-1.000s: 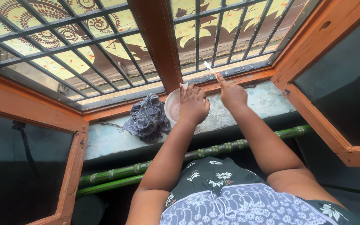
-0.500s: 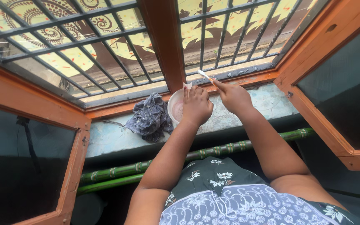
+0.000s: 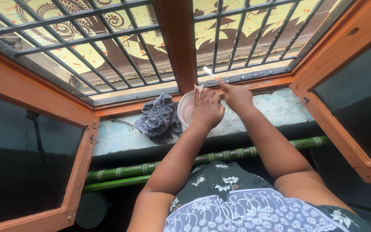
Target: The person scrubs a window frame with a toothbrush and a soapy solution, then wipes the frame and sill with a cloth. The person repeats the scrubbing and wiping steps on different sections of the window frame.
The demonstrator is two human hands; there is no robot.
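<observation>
Two bare hands work at a window sill (image 3: pixel 275 107), seen from above. The left hand (image 3: pixel 208 109) lies over the near rim of a white bowl (image 3: pixel 186 112) holding pinkish liquid, its grip curled onto the rim and a small white scrap showing at the fingertips. The right hand (image 3: pixel 237 95) pinches a thin white brush (image 3: pixel 209 73) by its handle, the bristle end raised toward the grey metal grille (image 3: pixel 245 38) and the orange window frame (image 3: pixel 177 43).

The bowl stands on the pale blue sill, directly under the left hand and just left of the right hand; the brush tip hovers above and behind the bowl. A crumpled grey cloth (image 3: pixel 159 118) lies just beside the bowl, on its left.

Judged risks: the bowl sits near the sill's front edge, so a push from the covering hand could tip it. Liquid might drip from the raised brush onto the sill or cloth.
</observation>
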